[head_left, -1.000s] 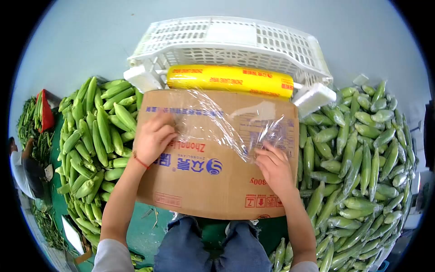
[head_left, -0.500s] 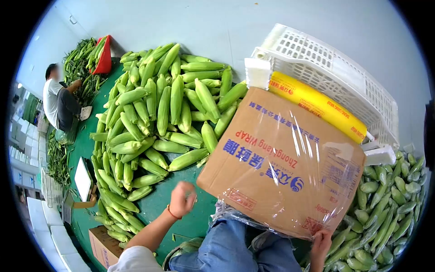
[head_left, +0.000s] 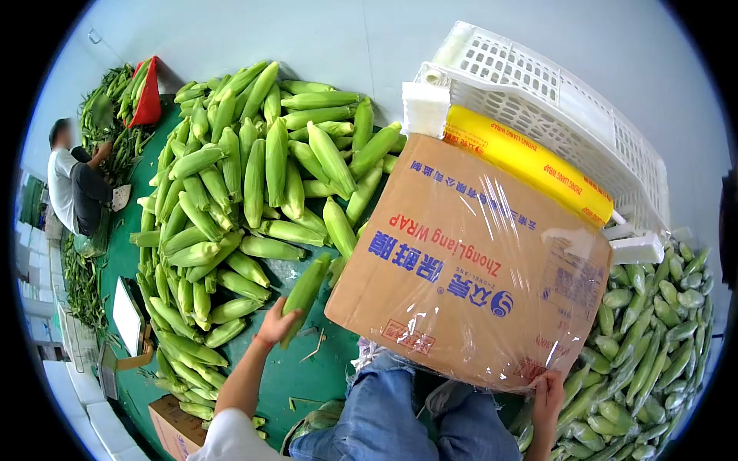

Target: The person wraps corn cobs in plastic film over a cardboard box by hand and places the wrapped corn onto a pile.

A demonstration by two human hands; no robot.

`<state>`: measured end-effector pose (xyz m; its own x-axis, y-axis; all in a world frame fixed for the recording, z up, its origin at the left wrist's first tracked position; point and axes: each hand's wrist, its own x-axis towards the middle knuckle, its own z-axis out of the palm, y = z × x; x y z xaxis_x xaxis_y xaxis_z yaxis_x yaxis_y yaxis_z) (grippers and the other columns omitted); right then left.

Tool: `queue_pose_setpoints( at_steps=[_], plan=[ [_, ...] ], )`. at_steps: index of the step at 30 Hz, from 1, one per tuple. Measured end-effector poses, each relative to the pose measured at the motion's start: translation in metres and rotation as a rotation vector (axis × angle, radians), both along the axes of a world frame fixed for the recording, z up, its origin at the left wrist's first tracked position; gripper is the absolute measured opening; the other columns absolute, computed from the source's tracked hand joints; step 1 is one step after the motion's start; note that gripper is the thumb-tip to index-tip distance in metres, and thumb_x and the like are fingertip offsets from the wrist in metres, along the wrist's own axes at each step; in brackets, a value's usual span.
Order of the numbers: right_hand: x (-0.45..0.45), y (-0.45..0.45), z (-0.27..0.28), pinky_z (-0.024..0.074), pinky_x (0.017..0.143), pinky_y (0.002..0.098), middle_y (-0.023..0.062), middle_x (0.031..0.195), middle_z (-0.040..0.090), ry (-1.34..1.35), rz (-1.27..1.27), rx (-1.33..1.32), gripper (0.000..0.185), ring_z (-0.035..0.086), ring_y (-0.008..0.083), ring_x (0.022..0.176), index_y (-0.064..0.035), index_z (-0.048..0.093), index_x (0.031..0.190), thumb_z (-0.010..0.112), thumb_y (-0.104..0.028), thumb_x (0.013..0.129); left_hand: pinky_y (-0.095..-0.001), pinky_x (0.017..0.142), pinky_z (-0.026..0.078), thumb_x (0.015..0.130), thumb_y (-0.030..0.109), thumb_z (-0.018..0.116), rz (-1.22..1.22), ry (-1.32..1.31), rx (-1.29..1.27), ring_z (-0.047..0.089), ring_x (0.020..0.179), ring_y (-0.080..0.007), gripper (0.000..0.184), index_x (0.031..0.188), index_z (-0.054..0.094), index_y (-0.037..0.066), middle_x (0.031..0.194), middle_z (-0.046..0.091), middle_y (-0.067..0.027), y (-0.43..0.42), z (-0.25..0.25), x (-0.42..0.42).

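Note:
My left hand (head_left: 275, 323) is closed round the lower end of a green ear of corn (head_left: 307, 296) in its husk, raised over the green floor just left of the cardboard box. Behind it spreads a big heap of husked-on corn (head_left: 254, 165). At the box's near right corner, my right hand (head_left: 547, 392) pinches the edge of clear plastic wrap (head_left: 530, 292). That film lies stretched over the top of the cardboard box (head_left: 377, 300) and comes from a yellow-labelled roll (head_left: 530, 164) along its far side.
A white plastic crate (head_left: 553, 84) stands behind the roll, with white foam blocks (head_left: 425, 109) at the roll's ends. Film-wrapped corn (head_left: 653, 353) is piled at right. On the left are a scale (head_left: 128, 313), another box (head_left: 175, 430) and a seated person (head_left: 73, 180) beside a red basket (head_left: 147, 96).
My left hand, earlier low over the floor with no corn in it, now holds an ear taken from the near edge of the heap. My right hand stays at the box corner. The view has shifted slightly.

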<state>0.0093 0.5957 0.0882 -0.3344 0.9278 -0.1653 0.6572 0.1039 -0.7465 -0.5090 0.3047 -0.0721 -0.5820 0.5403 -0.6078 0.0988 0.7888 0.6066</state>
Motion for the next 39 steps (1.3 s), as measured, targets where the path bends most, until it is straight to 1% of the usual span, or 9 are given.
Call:
queue_pose_setpoints(
  at_steps=[5, 10, 13, 19, 24, 27, 31, 34, 39],
  plan=[
    [0.006, -0.004, -0.011, 0.0447, 0.070, 0.0244, 0.0028, 0.082, 0.057, 0.063, -0.040, 0.010, 0.010, 0.055, 0.0104, 0.076, -0.0012, 0.055, 0.090, 0.051, -0.009, 0.096, -0.0372, 0.091, 0.048, 0.087, 0.024, 0.063, 0.307, -0.156, 0.560, 0.058, 0.105, -0.0219, 0.063, 0.139, 0.035, 0.001, 0.119, 0.056, -0.0121, 0.019, 0.118, 0.041],
    [-0.014, -0.010, 0.011, 0.0452, 0.079, 0.0406, 0.0138, 0.089, 0.062, -0.129, 0.015, 0.154, 0.006, 0.058, 0.0334, 0.084, -0.0035, 0.060, 0.091, 0.057, -0.009, 0.090, -0.0390, 0.088, 0.048, 0.069, 0.023, 0.075, -0.761, 0.735, 0.713, 0.060, 0.103, -0.0290, 0.068, 0.132, 0.051, 0.011, 0.117, 0.060, -0.0109, 0.169, 0.231, 0.104],
    [-0.032, -0.011, 0.030, 0.0465, 0.076, 0.0382, 0.0126, 0.089, 0.063, -0.367, 0.178, 0.367, 0.007, 0.060, 0.0276, 0.080, -0.0036, 0.059, 0.092, 0.055, -0.010, 0.093, -0.0365, 0.082, 0.051, 0.064, 0.027, 0.077, -1.164, 0.928, 0.857, 0.061, 0.102, -0.0241, 0.069, 0.130, 0.056, 0.021, 0.115, 0.061, -0.0055, 0.246, 0.232, 0.166],
    [-0.044, 0.010, 0.071, 0.0484, 0.082, 0.0311, 0.0088, 0.103, 0.066, 0.986, -0.166, -0.357, 0.012, 0.062, 0.0165, 0.096, -0.0002, 0.052, 0.107, 0.051, -0.006, 0.096, -0.0355, 0.076, 0.055, 0.068, 0.028, 0.075, -1.213, 0.617, 0.748, 0.062, 0.101, -0.0240, 0.065, 0.130, 0.056, 0.022, 0.115, 0.060, -0.0049, 0.284, 0.213, 0.178],
    [-0.113, 0.053, 0.036, 0.0415, 0.089, 0.0414, 0.0095, 0.111, 0.063, -0.113, 0.300, 0.703, 0.033, 0.057, 0.0256, 0.106, -0.0036, 0.057, 0.112, 0.063, -0.027, 0.089, -0.0457, 0.097, 0.046, 0.075, 0.045, 0.074, -0.759, 0.610, 0.791, 0.056, 0.113, -0.0376, 0.074, 0.137, 0.050, 0.011, 0.126, 0.056, -0.0193, 0.249, 0.204, 0.185],
    [-0.121, 0.071, 0.021, 0.0398, 0.086, 0.0426, 0.0101, 0.106, 0.063, -0.178, 0.292, 0.732, 0.040, 0.056, 0.0281, 0.099, -0.0049, 0.059, 0.108, 0.065, -0.037, 0.085, -0.0393, 0.080, 0.055, 0.077, 0.034, 0.075, -0.690, 0.963, 0.594, 0.063, 0.102, -0.0317, 0.054, 0.123, 0.060, 0.011, 0.116, 0.063, -0.0150, 0.198, 0.171, 0.183],
    [-0.126, 0.080, 0.013, 0.0408, 0.079, 0.0415, 0.0058, 0.095, 0.061, -0.147, 0.268, 0.741, 0.035, 0.056, 0.0262, 0.092, -0.0078, 0.063, 0.098, 0.065, -0.039, 0.083, -0.0277, 0.060, 0.051, 0.087, 0.004, 0.064, -0.285, 0.391, 0.672, 0.066, 0.070, -0.0183, 0.004, 0.085, 0.067, 0.003, 0.076, 0.066, -0.0073, 0.205, 0.188, 0.129],
    [-0.129, 0.089, 0.015, 0.0442, 0.073, 0.0403, 0.0043, 0.088, 0.058, -0.112, 0.262, 0.879, 0.030, 0.056, 0.0251, 0.086, -0.0092, 0.065, 0.092, 0.066, -0.037, 0.081, -0.0356, 0.058, 0.050, 0.085, 0.004, 0.063, -0.655, 0.964, 1.035, 0.061, 0.058, -0.0267, 0.006, 0.082, 0.064, -0.001, 0.068, 0.063, -0.0128, 0.298, 0.239, 0.122],
    [-0.134, 0.093, 0.020, 0.0494, 0.061, 0.0403, 0.0099, 0.080, 0.059, -0.212, 0.307, 0.686, 0.028, 0.060, 0.0299, 0.071, -0.0070, 0.062, 0.083, 0.061, -0.034, 0.087, -0.0438, 0.056, 0.050, 0.086, 0.018, 0.061, -1.361, 0.827, 0.278, 0.060, 0.059, -0.0357, 0.014, 0.087, 0.068, 0.005, 0.072, 0.063, -0.0134, 0.358, 0.211, 0.150]
  ],
)
